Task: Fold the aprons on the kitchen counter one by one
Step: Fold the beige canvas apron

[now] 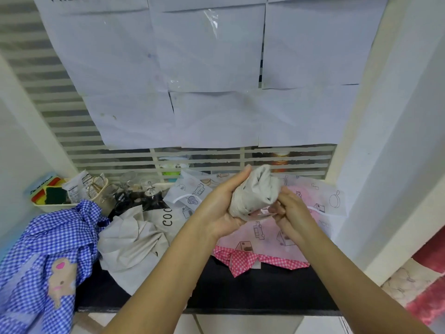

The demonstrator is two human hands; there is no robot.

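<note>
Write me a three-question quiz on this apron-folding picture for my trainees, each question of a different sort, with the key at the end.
1. True or false: the left hand and the right hand both hold the rolled grey bundle.
2. Which apron lies directly beneath the hands? A blue checked; B the pink apron; C plain green.
3. Fill in: the crumpled apron lettered COO lies to the ___ of the pink apron.
Key: 1 true; 2 B; 3 left.

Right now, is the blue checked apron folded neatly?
No, the blue checked apron lies crumpled in a loose heap at the left end of the counter.
</note>
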